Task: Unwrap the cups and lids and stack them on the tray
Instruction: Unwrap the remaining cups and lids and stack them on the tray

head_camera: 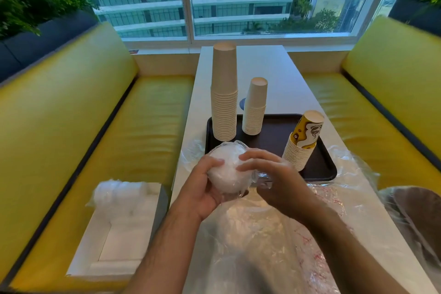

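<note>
Fingers (216,162) of the left hand (202,186) curled round a plastic-wrapped stack of lids (228,172), right hand (269,174) pinching the wrap, beyond them a dark tray (274,136) holding, left to right, a tall cup stack (224,93), a shorter stack (255,107), a printed-cup stack (303,141), loose plastic wrap (262,234) beneath the wrists.

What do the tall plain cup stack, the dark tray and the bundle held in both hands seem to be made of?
Tall stack of plain beige cups: likely matte paper, with rolled rims.
Dark rectangular tray: probably plastic, dull sheen, moulded raised edge.
White bundle of lids, held by both hands: seemingly translucent plastic inside clear, glossy, crinkled film.
</note>
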A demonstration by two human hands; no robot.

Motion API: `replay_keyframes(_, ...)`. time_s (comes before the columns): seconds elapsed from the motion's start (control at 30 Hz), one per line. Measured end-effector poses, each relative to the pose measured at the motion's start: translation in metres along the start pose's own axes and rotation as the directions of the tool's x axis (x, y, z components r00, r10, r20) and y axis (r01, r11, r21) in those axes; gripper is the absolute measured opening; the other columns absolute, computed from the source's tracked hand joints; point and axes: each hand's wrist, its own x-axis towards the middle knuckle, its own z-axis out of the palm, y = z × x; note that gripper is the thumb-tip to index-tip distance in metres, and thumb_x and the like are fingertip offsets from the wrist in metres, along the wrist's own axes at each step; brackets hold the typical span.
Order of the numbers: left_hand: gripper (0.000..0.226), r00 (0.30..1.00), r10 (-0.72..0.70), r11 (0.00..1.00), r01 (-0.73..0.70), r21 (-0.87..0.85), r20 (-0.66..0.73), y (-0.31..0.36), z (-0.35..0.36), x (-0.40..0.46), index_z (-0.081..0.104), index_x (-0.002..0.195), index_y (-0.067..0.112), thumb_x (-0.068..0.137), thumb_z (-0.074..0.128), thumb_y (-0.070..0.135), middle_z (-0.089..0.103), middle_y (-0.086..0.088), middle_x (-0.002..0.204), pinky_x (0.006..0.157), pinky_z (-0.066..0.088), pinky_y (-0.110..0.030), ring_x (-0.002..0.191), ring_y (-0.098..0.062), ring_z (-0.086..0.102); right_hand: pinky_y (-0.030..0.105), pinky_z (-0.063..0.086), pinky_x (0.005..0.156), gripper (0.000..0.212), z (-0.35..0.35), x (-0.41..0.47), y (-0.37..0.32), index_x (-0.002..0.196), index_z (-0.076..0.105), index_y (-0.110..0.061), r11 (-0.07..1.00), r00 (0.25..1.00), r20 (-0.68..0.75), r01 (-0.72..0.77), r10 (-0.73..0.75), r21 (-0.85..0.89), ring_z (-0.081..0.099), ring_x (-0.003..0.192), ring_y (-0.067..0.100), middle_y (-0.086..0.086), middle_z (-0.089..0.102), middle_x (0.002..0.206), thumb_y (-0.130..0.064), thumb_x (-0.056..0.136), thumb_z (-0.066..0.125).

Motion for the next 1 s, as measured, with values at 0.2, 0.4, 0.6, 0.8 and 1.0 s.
replay_keyframes(0.2,0.038,0.989,0.140,0.980,-0.146,0.135,0.055,-0.005,0.000,-0.006,0.073,0.108,0.034,0.081,0.062,0.010,0.061,-0.014,0.131,0.072,0.059,-0.057,0.112,-0.049,0.064,0.021,0.054,0.071,0.023,-0.021,0.007,-0.011,0.102,0.069,-0.023,0.846,0.903,-0.203,-0.248,0.378,0.472,0.065,0.091,0.002,-0.012,0.068,0.099,-0.008,0.088,0.062)
replay_keyframes(0.4,0.039,0.976,0.201,0.950,-0.215,0.227,0.080,-0.011,0.000,-0.012,0.064,0.128,0.031,0.093,0.063,0.012,0.060,-0.010,0.136,0.074,0.060,-0.058,0.116,-0.042,0.065,0.017,0.055,0.064,0.008,-0.011,0.014,-0.016,0.097,0.069,-0.030,0.904,0.911,-0.149,-0.338,0.384,0.262,0.066,0.085,0.004,-0.013,0.068,0.092,-0.034,0.091,0.072)
replay_keyframes(0.6,0.078,0.969,0.151,0.937,-0.204,0.283,0.197,-0.022,-0.004,-0.019,0.060,0.132,0.035,0.063,0.095,0.026,0.057,-0.008,0.137,0.072,0.061,-0.059,0.112,-0.040,0.068,0.026,0.058,0.067,0.019,-0.011,0.025,-0.016,0.091,0.067,-0.024,0.864,0.848,-0.194,-0.451,0.494,0.225,0.068,0.082,0.008,-0.007,0.070,0.087,-0.041,0.098,0.061)
replay_keyframes(0.8,0.085,0.933,0.295,0.775,-0.359,0.519,0.205,-0.024,-0.010,-0.020,0.060,0.125,0.050,0.071,0.082,-0.011,0.064,0.014,0.123,0.074,0.062,-0.041,0.112,-0.019,0.065,0.015,0.045,0.052,0.023,-0.030,0.035,-0.022,0.088,0.069,-0.016,0.867,0.839,-0.251,-0.417,0.482,0.271,0.063,0.058,-0.001,-0.003,0.067,0.074,-0.035,0.099,0.062)
replay_keyframes(1.0,0.076,0.905,0.396,0.647,-0.394,0.653,0.153,-0.023,-0.018,-0.015,0.056,0.120,0.047,0.067,0.090,0.003,0.065,0.008,0.121,0.086,0.062,-0.039,0.112,-0.017,0.064,0.036,0.058,0.078,0.036,-0.051,0.031,-0.013,0.120,0.065,-0.022,0.551,0.868,0.106,-0.397,0.484,0.734,0.071,0.096,0.020,0.001,0.075,0.104,-0.035,0.088,0.075)
